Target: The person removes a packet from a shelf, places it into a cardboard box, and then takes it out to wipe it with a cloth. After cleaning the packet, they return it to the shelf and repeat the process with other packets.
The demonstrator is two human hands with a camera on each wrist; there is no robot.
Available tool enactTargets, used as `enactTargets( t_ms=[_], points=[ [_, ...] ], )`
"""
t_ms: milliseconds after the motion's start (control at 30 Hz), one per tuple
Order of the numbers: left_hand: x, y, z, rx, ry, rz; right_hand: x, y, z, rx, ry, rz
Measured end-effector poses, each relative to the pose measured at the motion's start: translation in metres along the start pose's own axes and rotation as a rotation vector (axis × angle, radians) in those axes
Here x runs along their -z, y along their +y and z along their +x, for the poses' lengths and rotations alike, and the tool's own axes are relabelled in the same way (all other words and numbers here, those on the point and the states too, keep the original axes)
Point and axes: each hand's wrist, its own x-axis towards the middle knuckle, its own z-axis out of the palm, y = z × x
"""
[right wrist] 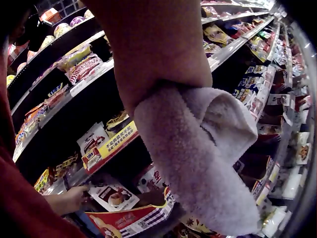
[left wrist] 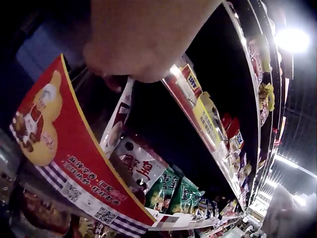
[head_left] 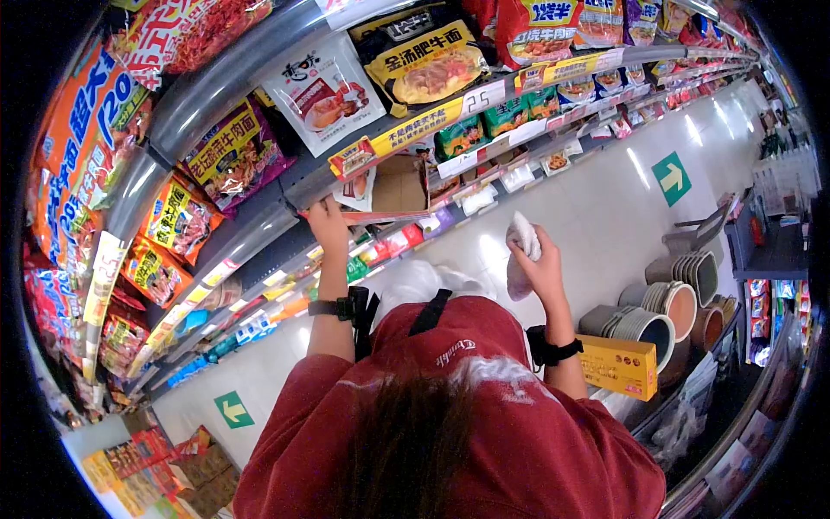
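My left hand (head_left: 328,229) grips the near left corner of an open cardboard display box (head_left: 406,183) on a middle shelf. In the left wrist view, the box's red front (left wrist: 74,148) has a yellow edge and a cartoon figure. A white packet (right wrist: 115,197) leans inside the box beside the left hand; much of the box's inside shows bare cardboard. Out over the aisle, my right hand (head_left: 545,261) holds a pale, fluffy towel (right wrist: 193,158) bunched up, its folds hanging past the fingers. The right fingers are mostly hidden in the right wrist view.
Shelves full of noodle packets (head_left: 428,65) curve along the left and top. Green packets (head_left: 506,114) stand to the right of the box. Stacked buckets (head_left: 640,329) and a yellow carton (head_left: 618,368) are at the right, by the tiled floor (head_left: 605,182).
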Motion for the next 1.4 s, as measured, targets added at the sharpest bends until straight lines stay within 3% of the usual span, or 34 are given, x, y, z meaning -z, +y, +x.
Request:
enactTargets(
  t_ms=[67,167,233,267,333,433,567,633,667,733,867,933,1033,1133,1200,1267,1400],
  points=[
    [-0.006,-0.016,0.005,-0.029,0.049,0.076,0.001,-0.005,-0.001,-0.008,0.002,-0.009],
    [-0.016,-0.053,0.013,-0.055,0.189,-0.124,0.003,-0.007,-0.002,-0.015,0.013,-0.014],
    [-0.013,-0.066,0.018,0.354,0.021,-0.326,0.003,-0.006,-0.003,-0.010,0.016,-0.008],
    [-0.014,-0.056,0.015,0.353,0.019,-0.325,0.003,-0.005,-0.003,-0.002,0.016,-0.013],
    [-0.019,-0.019,0.005,0.313,0.161,-0.663,0.001,-0.003,-0.003,0.006,0.015,-0.017],
    [-0.020,-0.010,0.003,0.367,0.104,-0.813,-0.002,0.000,-0.004,0.013,0.020,-0.015],
    [-0.028,-0.015,0.005,0.403,0.196,-0.864,-0.004,-0.002,-0.003,0.018,0.007,-0.010],
    [-0.026,-0.027,0.008,0.274,0.185,-0.430,-0.004,-0.002,-0.003,0.017,0.005,-0.011],
    [-0.027,-0.032,0.009,0.274,0.183,-0.430,-0.004,-0.002,-0.003,0.018,0.002,-0.007],
    [-0.028,-0.041,0.010,0.190,0.141,-0.270,-0.005,-0.001,-0.003,0.016,0.001,-0.002],
    [-0.028,-0.026,0.006,0.195,0.102,-0.219,-0.004,-0.003,-0.004,0.007,0.015,-0.012],
    [-0.033,-0.013,0.001,0.418,0.089,-0.668,-0.004,-0.004,-0.006,0.006,0.018,-0.020],
    [-0.039,-0.020,0.001,0.500,0.045,-0.798,-0.005,-0.006,-0.006,-0.008,0.020,-0.014],
    [-0.039,0.001,0.001,0.601,0.074,-0.872,-0.011,-0.005,-0.004,0.031,0.030,0.025],
    [-0.051,-0.010,0.001,0.523,0.059,-0.914,-0.016,-0.004,-0.001,0.054,0.095,0.035],
    [-0.057,-0.029,-0.001,0.611,-0.190,-0.980,-0.020,-0.013,0.005,0.082,0.088,0.045],
    [-0.057,0.010,-0.019,0.609,-0.262,-1.141,-0.042,-0.028,0.023,0.158,0.107,0.132]
  ],
)
